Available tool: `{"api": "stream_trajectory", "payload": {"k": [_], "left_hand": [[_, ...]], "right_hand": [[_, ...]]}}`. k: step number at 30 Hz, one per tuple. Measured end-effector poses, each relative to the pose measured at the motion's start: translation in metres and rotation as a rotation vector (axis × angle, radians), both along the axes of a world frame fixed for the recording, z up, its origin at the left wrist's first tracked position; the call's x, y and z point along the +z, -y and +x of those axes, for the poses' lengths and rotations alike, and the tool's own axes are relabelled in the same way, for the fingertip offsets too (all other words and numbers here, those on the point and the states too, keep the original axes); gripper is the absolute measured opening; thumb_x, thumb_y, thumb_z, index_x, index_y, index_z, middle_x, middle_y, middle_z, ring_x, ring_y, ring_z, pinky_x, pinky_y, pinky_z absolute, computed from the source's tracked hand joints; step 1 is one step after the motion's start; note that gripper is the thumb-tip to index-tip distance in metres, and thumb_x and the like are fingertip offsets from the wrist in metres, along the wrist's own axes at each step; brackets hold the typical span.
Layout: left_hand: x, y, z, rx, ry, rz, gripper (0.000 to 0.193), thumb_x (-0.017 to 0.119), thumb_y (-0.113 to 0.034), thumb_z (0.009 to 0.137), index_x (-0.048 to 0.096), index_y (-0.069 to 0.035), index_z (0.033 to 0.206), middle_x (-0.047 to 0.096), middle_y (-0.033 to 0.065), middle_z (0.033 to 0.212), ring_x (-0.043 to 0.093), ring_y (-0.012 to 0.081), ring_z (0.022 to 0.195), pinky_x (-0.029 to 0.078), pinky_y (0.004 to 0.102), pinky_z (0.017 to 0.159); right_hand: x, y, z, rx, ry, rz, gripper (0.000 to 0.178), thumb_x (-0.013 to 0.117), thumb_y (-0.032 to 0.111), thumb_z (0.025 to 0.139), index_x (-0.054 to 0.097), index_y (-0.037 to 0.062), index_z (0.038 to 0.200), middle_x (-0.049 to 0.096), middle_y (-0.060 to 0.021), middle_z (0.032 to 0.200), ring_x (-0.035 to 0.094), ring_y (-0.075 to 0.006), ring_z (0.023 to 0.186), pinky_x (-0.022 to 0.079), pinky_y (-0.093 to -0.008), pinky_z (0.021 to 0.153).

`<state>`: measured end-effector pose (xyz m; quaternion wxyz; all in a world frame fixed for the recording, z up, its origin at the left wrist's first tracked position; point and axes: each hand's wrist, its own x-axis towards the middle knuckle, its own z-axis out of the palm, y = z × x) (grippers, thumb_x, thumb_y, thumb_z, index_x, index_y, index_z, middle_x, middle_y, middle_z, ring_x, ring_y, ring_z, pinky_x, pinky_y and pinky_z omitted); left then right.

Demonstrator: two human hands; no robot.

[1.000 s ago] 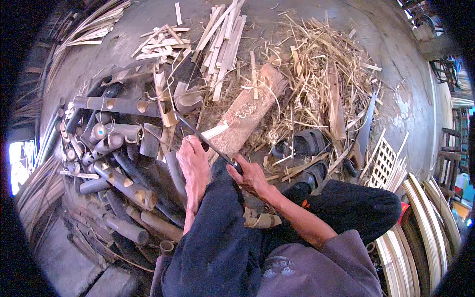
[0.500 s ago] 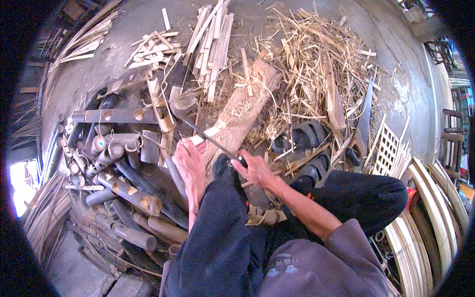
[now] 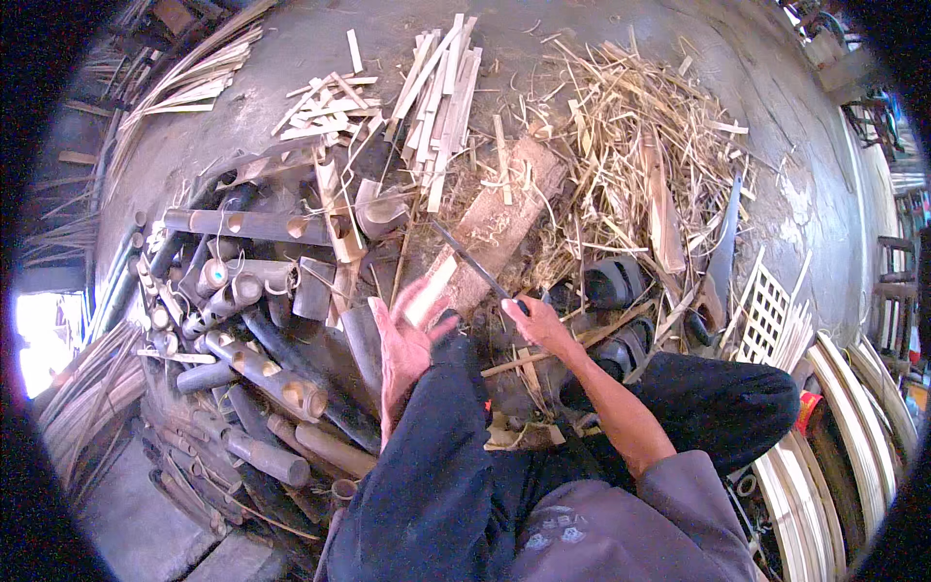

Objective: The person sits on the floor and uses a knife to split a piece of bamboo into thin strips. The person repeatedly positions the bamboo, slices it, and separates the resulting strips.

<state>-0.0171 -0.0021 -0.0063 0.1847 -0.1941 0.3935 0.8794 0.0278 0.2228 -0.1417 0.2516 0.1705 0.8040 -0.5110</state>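
My right hand [image 3: 538,326] is closed round the dark handle of a long knife [image 3: 473,263]. Its thin blade points away to the far left, above a wooden board [image 3: 499,228]. My left hand [image 3: 405,341] is spread, fingers and thumb apart, beside my bent knee at the board's near end. Just beyond those fingers a pale bamboo strip [image 3: 433,289] lies on the board; whether a fingertip touches it, I cannot tell. Thin curled shavings are scattered over the board.
Stacked bamboo tubes [image 3: 262,373] crowd the left. Bamboo strips [image 3: 441,102] lie at the far side, beside a heap of shavings [image 3: 621,145]. On the right are a handsaw [image 3: 722,257], dark sandals [image 3: 613,281], a woven lattice [image 3: 763,308] and long curved slats [image 3: 853,417].
My left hand has let go of the bamboo strip and opened its fingers. The right hand with the knife has moved slightly right, and the blade has come away from the strip.
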Motion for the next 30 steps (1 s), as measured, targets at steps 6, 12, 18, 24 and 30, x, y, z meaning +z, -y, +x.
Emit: {"api": "stream_trajectory", "payload": {"k": [6,12,18,24,30], "left_hand": [[-0.055,-0.023,0.008,-0.130,0.291,-0.229,0.041,0.049,-0.032,0.098,0.046,-0.001,0.124,0.059,0.0087,0.084,0.058,0.0167,0.065,0.049,0.0282,0.055],[-0.039,-0.038,-0.023,0.002,-0.235,-0.555,0.019,0.055,-0.022,0.096,0.053,-0.007,0.107,0.043,-0.0055,0.059,0.041,0.0045,0.049,0.034,0.0224,0.043],[-0.033,-0.046,-0.044,0.071,-0.558,-0.728,0.019,0.048,-0.016,0.097,0.051,-0.002,0.111,0.058,0.0028,0.080,0.051,0.0094,0.070,0.043,0.0253,0.063],[-0.041,-0.038,-0.056,0.037,-0.724,-0.942,0.019,0.048,-0.010,0.097,0.057,-0.002,0.111,0.063,0.0138,0.106,0.063,0.0228,0.085,0.049,0.0329,0.073],[-0.033,-0.036,-0.047,-0.043,-0.862,-1.066,0.026,0.050,-0.006,0.095,0.054,-0.004,0.121,0.059,0.0173,0.119,0.062,0.0337,0.096,0.049,0.0370,0.081]], "right_hand": [[0.018,-0.011,-0.005,-0.018,0.040,-0.068,0.044,0.054,0.048,0.093,0.060,0.0053,0.091,0.052,-0.0013,0.058,0.051,-0.0106,0.048,0.040,-0.0284,0.044],[0.070,-0.018,-0.015,-0.059,-0.097,-0.004,0.044,0.055,0.046,0.093,0.059,0.0023,0.092,0.051,-0.0005,0.057,0.051,-0.0098,0.048,0.039,-0.0267,0.045],[0.154,-0.013,-0.036,-0.152,-0.184,-0.191,0.035,0.056,0.036,0.095,0.056,0.0013,0.091,0.054,-0.0017,0.063,0.053,-0.0093,0.052,0.041,-0.0254,0.047],[0.231,0.010,-0.027,-0.106,-0.257,-0.259,0.054,0.050,0.012,0.092,0.033,0.0040,0.143,0.058,-0.0035,0.070,0.057,-0.0102,0.057,0.047,-0.0262,0.054],[0.236,0.023,-0.011,-0.131,-0.280,-0.329,0.061,0.047,0.008,0.093,0.025,0.0126,0.150,0.052,-0.0009,0.066,0.048,-0.0068,0.054,0.043,-0.0232,0.050]]}}
